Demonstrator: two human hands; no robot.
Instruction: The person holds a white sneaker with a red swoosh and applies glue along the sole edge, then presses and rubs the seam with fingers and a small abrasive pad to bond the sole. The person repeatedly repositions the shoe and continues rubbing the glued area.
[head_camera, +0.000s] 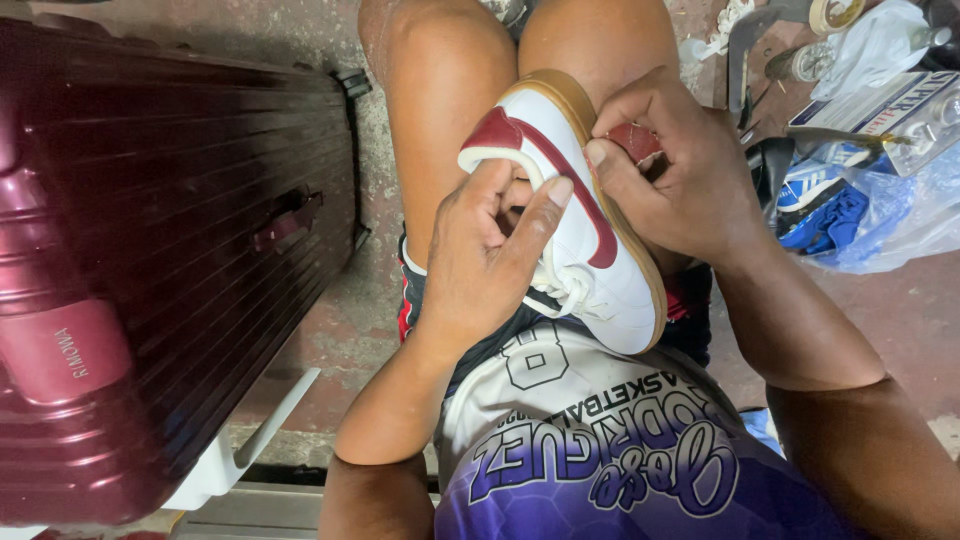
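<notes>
A white sneaker (590, 250) with dark red trim and a tan gum sole lies on my lap between my bare knees, heel end away from me. My left hand (480, 265) grips it at the collar, fingers inside the opening and thumb over the side. Pressed against the tan sole edge near the heel is my right hand (675, 180), with its fingers curled around the far side. White laces bunch at the near end of the shoe.
A dark red ribbed hard-shell suitcase (150, 250) lies on the concrete floor at left, with a white frame piece (270, 425) under it. At right sit blue plastic bags (880, 215), a box (880, 105), a tape roll (835, 12) and bottles.
</notes>
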